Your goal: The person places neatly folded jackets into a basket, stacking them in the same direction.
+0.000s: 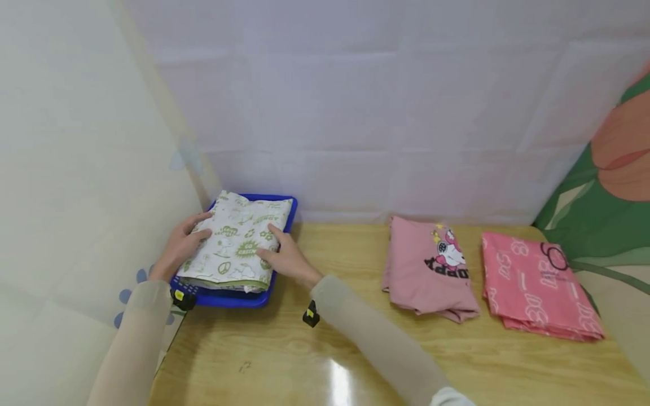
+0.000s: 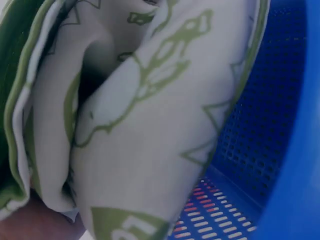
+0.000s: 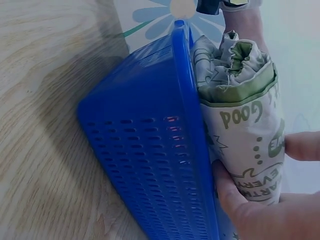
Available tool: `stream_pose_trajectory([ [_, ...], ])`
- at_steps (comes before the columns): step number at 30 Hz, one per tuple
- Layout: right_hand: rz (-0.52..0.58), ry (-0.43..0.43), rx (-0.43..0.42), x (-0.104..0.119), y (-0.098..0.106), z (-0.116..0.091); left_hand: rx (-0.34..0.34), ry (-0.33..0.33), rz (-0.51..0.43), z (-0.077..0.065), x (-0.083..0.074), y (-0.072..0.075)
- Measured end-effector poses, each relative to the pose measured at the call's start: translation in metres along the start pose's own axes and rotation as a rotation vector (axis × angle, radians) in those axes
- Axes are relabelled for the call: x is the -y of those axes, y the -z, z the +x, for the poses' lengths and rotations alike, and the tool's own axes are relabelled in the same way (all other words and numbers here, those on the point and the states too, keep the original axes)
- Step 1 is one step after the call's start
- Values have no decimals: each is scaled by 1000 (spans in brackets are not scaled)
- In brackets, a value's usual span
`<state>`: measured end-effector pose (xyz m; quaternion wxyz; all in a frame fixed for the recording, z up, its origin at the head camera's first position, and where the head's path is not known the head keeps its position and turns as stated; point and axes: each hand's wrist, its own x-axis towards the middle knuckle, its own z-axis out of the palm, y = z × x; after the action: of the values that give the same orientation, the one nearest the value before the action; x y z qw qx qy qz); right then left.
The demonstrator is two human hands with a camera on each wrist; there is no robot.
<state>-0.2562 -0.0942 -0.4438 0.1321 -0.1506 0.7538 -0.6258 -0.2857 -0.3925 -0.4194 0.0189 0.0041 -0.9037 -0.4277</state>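
Note:
A folded white cloth with green print (image 1: 238,237) lies over the blue plastic basket (image 1: 231,300) at the left of the table. My left hand (image 1: 180,245) grips its left edge, thumb over the top. On the opposite edge, my right hand (image 1: 290,258) holds the cloth, and the right wrist view shows digits on both faces of the folded cloth (image 3: 245,135). The cloth sits at rim height, covering most of the basket's opening. In the left wrist view its folded layers (image 2: 150,115) hang beside the basket's perforated inner wall (image 2: 260,100).
Right of centre on the wooden table (image 1: 284,349) lies a folded pink garment with a cartoon print (image 1: 429,270). Beside it is a folded brighter pink cloth with white lettering (image 1: 538,287). A pale wall hanging (image 1: 355,113) rises behind the table, and another wall (image 1: 76,169) borders the basket's left.

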Motion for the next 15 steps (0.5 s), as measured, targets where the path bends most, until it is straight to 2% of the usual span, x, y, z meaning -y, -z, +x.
stream_pose_trajectory([
  [8, 18, -52, 20, 9, -8, 1, 33, 44, 22, -4, 4, 7],
  [15, -17, -30, 35, 13, -18, -1, 43, 84, 56, -11, 15, 3],
])
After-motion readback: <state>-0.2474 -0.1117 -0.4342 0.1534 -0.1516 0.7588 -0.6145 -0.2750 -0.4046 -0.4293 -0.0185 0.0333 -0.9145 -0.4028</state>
